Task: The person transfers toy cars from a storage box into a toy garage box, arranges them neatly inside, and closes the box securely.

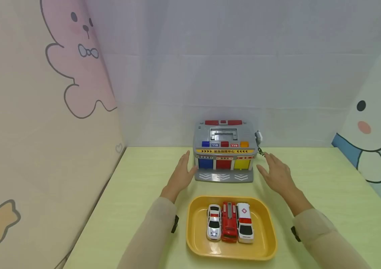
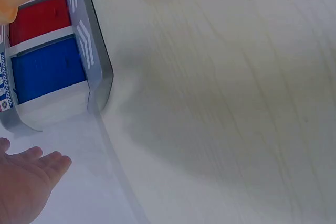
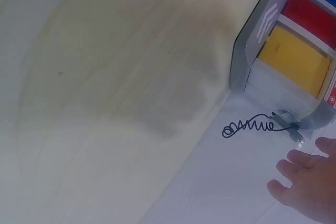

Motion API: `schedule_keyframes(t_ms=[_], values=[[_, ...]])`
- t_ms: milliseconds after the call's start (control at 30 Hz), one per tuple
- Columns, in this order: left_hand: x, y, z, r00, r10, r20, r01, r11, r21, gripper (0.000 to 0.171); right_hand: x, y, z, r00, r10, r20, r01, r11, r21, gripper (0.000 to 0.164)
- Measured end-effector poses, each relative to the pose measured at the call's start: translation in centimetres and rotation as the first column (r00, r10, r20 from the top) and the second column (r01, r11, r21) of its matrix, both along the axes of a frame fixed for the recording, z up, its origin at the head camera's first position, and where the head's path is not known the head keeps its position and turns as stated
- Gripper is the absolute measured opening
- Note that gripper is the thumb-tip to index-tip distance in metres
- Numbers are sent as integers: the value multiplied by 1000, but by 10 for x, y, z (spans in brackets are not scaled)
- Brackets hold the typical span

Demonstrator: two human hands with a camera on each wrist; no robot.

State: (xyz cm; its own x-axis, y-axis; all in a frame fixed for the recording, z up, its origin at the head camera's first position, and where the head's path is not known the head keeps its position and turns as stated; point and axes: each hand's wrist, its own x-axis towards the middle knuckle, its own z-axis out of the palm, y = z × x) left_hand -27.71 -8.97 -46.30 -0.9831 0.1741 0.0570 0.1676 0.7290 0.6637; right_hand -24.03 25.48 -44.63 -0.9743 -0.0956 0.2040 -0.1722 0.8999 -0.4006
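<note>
A grey toy emergency station (image 1: 224,149) stands at the back of the table, with blue (image 1: 205,163), red (image 1: 223,164) and yellow (image 1: 241,164) garage doors, all down. On its left side is my left hand (image 1: 180,175), fingers straight, thumb by the station's edge; the left wrist view has a gap between them. My right hand (image 1: 277,173) is held off the right side, fingers spread and holding nothing. A small toy handset (image 1: 259,137) with a coiled black cord (image 3: 254,125) hangs on the station's right side, close to the right fingers.
Nearer me, a yellow tray (image 1: 193,246) holds a white toy police car (image 1: 214,222), a red toy fire truck (image 1: 229,222) and a white toy ambulance (image 1: 244,224), side by side. A white curtain (image 1: 224,74) hangs behind the table; a patterned panel (image 1: 42,130) stands at left.
</note>
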Motion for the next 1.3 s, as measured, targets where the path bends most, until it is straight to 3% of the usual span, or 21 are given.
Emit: schedule_keyframes(t_ms=[200, 467, 867, 1067, 1300], values=[[-7, 6, 5, 1000, 10, 26, -12, 997, 77, 70, -6, -7, 4, 999, 22, 43, -17, 994, -108, 63], [-16, 13, 12, 999, -11, 34, 7, 994, 111, 68, -16, -10, 8, 992, 46, 115, -11, 958, -288, 65], [-28, 20, 15, 998, 11, 65, -20, 990, 142, 68, -25, -21, 9, 991, 38, 131, 16, 920, -391, 67], [-34, 24, 14, 998, -10, 66, -4, 980, 198, 64, -30, -24, 9, 990, 45, 135, 18, 902, -432, 68], [-39, 26, 15, 998, 9, 58, -23, 969, 246, 62, -37, -28, 15, 986, 29, 163, 50, 885, -462, 70]])
